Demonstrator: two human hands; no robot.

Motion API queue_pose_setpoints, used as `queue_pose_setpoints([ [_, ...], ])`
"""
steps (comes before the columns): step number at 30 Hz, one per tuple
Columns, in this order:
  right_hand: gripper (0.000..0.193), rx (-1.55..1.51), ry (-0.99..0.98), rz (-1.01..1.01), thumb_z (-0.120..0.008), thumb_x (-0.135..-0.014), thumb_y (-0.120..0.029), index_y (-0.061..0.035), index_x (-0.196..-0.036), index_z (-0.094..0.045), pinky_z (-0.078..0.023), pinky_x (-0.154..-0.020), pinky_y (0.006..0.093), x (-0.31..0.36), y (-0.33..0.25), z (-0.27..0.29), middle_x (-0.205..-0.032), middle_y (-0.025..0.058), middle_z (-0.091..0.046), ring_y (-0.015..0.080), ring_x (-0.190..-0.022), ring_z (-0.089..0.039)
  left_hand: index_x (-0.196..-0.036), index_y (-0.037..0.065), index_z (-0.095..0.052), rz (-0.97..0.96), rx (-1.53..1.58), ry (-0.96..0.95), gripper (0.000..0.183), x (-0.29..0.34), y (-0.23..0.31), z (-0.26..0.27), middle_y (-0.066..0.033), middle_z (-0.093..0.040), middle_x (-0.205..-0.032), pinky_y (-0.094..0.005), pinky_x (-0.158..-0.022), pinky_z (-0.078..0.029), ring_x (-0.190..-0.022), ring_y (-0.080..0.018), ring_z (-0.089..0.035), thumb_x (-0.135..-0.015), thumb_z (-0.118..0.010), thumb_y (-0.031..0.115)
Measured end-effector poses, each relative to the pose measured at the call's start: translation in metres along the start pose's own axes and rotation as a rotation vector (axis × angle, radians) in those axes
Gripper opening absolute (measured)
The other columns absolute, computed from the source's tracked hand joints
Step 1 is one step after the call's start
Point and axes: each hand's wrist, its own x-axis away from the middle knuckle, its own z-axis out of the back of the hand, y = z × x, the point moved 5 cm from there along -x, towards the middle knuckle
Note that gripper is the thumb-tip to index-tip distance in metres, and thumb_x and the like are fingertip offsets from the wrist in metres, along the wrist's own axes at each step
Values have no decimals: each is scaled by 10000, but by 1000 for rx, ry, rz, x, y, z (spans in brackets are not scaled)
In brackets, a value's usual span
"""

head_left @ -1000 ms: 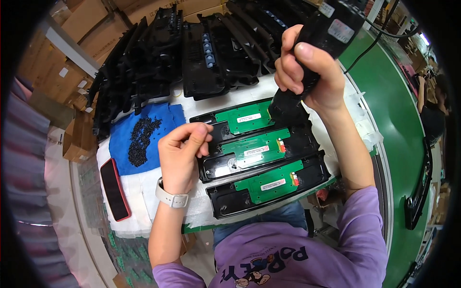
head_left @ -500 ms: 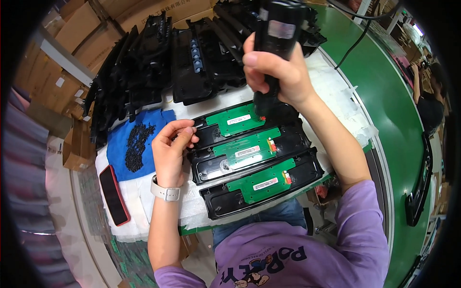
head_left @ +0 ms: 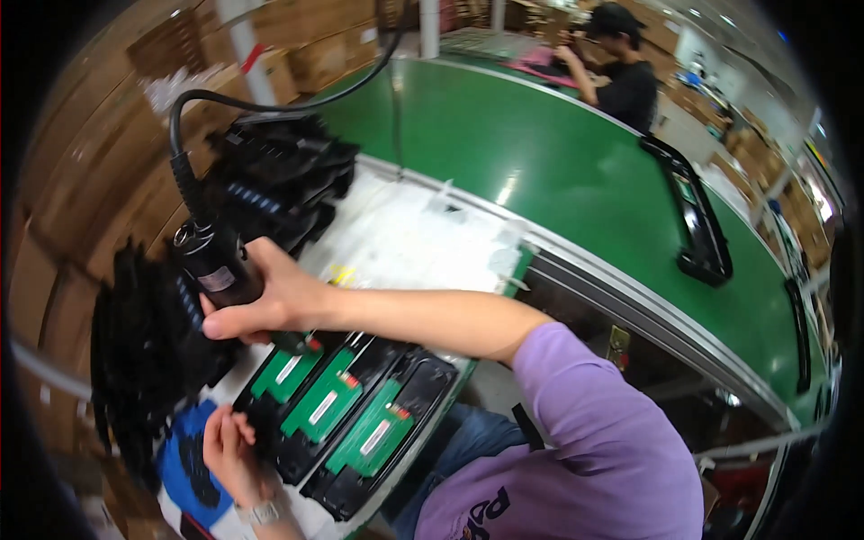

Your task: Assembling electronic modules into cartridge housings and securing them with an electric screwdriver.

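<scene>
My right hand [head_left: 281, 292] is wrapped round a black corded electric screwdriver [head_left: 219, 268], held over the far panel; its tip is hidden behind the hand. Three black plastic panels lie side by side, each bearing a green circuit board: a far board [head_left: 286, 371], a middle board [head_left: 321, 407] and a near board [head_left: 372, 441]. Beside the left end of the far panel is my left hand [head_left: 231, 450], fingers curled and closed; what they pinch, if anything, is too small to see. Left of it, small black screws [head_left: 195, 461] are heaped on a blue cloth [head_left: 171, 472].
Black plastic housings [head_left: 148, 342] stand piled at the left, with more housings [head_left: 297, 171] behind. White sheeting [head_left: 405, 225] covers the bench beside a green conveyor belt [head_left: 540, 162], which carries a long black housing [head_left: 693, 216]. Across it works another person [head_left: 621, 81]. A cable [head_left: 270, 108] loops overhead.
The view has swung to the right, bringing in more of the belt and the other person. My right hand still grips the screwdriver over the far panel; my left stays by that panel's left end.
</scene>
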Motion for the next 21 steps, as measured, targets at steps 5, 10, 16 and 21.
queue_pose_setpoints([
  [5,171,-507,187,113,-602,-777,-161,-30,-798,-493,-386,-390,268,6,-19,0,-501,45,-437,129,-368,-416,-1040,-25,-543,32,-1,-59,204,13,10,-22,-81,-594,-852,-183,-561,-412,-632,-92,-521,-878,-534,98],
  [10,195,-598,212,118,-593,-774,-192,-47,-786,-464,-399,-368,277,11,-16,-7,-496,44,-450,122,-356,-433,-991,-19,-540,145,32,-251,183,30,13,-50,-89,-597,-806,-194,-574,-434,-613,-100,-522,-854,-575,96],
  [16,210,-591,204,89,-607,-759,-207,-53,-787,-467,-395,-357,272,15,-14,-15,-491,40,-451,115,-345,-419,-1050,-45,-540,236,143,-273,265,35,18,-50,-163,-615,-899,-256,-685,-491,-742,-181,-582,-794,-605,-29],
  [21,211,-572,206,66,-615,-749,-203,-51,-792,-475,-387,-344,270,16,-9,-17,-492,44,-460,120,-336,-422,-1030,-41,-542,239,84,-265,243,39,18,-53,-153,-609,-884,-248,-673,-485,-726,-174,-573,-797,-607,-21],
])
